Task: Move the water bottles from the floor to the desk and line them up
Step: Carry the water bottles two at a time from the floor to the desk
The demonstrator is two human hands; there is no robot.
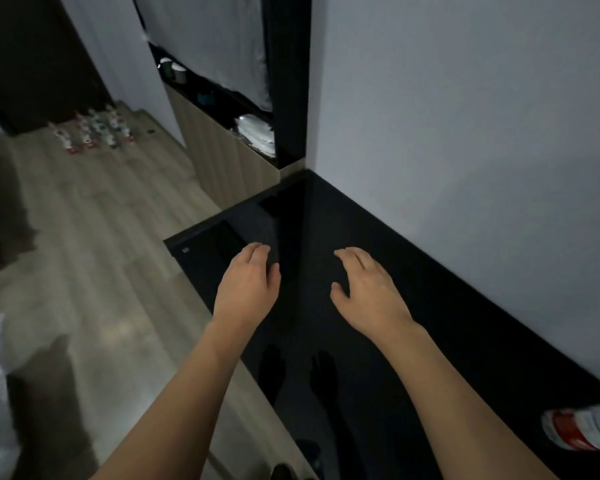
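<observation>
Water bottles stand clustered on the floor by the far wall, well apart from the dark worktop, so carrying probably hasn't begun. Left hand and right hand hover palm-down over the worktop, each grip loose, fingers relaxed and apart, holding nothing.

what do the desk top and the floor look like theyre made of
Desk: a black, glossy top, perhaps glass or lacquered board; it mirrors the wall edge and both arms. Floor: pale grey-brown planks with visible grain and seams, probably wood or wood-look laminate, in a soft sheen.
</observation>
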